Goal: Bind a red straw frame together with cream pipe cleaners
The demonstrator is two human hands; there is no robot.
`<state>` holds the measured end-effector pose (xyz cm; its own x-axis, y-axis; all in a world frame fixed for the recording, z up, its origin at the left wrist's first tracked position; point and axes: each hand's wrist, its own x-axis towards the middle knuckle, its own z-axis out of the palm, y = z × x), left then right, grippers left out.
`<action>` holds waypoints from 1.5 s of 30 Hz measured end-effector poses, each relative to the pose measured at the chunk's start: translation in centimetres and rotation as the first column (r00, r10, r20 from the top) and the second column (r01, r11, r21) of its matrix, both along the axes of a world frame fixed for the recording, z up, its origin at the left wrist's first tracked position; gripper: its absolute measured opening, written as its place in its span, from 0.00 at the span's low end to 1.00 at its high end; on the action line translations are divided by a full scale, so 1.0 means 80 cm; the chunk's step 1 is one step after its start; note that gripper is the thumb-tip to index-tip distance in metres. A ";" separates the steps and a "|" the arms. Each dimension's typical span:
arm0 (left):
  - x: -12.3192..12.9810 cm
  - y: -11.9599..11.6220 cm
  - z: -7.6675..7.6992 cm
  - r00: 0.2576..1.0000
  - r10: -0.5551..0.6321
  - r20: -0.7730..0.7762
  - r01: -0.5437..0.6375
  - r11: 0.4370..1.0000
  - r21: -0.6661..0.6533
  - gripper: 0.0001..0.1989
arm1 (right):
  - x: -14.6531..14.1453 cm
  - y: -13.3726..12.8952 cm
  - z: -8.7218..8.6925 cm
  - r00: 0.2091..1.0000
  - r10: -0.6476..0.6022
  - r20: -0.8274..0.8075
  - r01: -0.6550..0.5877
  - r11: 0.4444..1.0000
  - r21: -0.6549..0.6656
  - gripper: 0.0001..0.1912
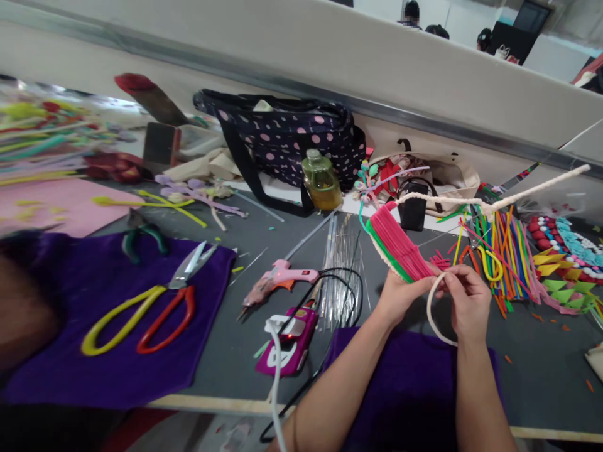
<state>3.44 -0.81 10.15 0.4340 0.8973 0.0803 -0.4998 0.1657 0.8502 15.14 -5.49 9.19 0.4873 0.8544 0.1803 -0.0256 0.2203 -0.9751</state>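
My left hand (406, 294) is closed around the lower end of a flat pink panel of pipe cleaners (399, 242). A green strip (387, 256) and a cream twisted edge run along the panel's left side. My right hand (467, 295) pinches a cream fuzzy pipe cleaner (430, 307) right beside the panel's lower end. That piece bends down in a loop below my fingers. Another cream length (527, 193) sticks out from the panel's top corner to the upper right. Both hands are close together above a purple cloth (400, 370).
A pink glue gun (277, 279), a magenta power strip (294, 342) and cables lie left of my arms. Large scissors (181, 282) and pliers (141, 233) rest on another purple cloth. Bundled coloured pipe cleaners (511, 251) are at right. A bottle (321, 182) stands by a dark bag (282, 132).
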 end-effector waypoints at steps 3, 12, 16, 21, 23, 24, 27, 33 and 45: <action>-0.001 0.000 -0.001 1.000 -0.004 0.015 0.004 1.000 0.007 0.11 | 0.001 0.002 -0.001 0.996 0.047 -0.076 -0.047 0.999 -0.001 0.07; 0.003 0.002 -0.010 0.984 -0.018 0.175 0.032 0.996 -0.078 0.13 | -0.006 0.003 -0.001 0.982 0.113 -0.149 -0.125 0.990 -0.069 0.08; 0.006 0.002 -0.015 0.989 0.004 0.147 0.008 0.997 -0.083 0.13 | -0.005 0.004 -0.003 0.994 0.057 -0.089 -0.065 0.994 -0.086 0.09; 0.007 0.005 -0.020 0.993 0.025 0.114 -0.008 0.989 -0.150 0.15 | -0.002 0.003 -0.001 1.000 0.000 -0.020 -0.002 0.996 -0.094 0.11; 0.007 0.007 -0.021 0.994 0.029 0.106 -0.006 0.978 -0.209 0.16 | 0.000 0.001 0.002 0.999 -0.010 0.030 0.013 0.996 -0.092 0.10; 0.007 0.009 -0.021 0.994 0.043 0.105 -0.017 0.972 -0.236 0.16 | -0.001 -0.001 0.004 0.998 -0.003 0.068 0.009 0.996 -0.093 0.10; 0.006 0.012 -0.022 0.987 0.102 0.124 -0.059 0.948 -0.313 0.14 | -0.007 -0.006 0.007 0.975 0.079 0.208 -0.059 0.993 -0.103 0.11; 0.006 0.014 -0.025 0.962 0.199 0.189 -0.101 0.897 -0.431 0.15 | -0.033 -0.012 0.000 0.851 0.224 0.476 -0.170 0.973 -0.153 0.09; 0.004 0.017 -0.024 0.919 0.299 0.256 -0.136 0.851 -0.507 0.15 | -0.018 -0.009 -0.001 0.780 0.328 0.533 -0.192 0.936 -0.294 0.13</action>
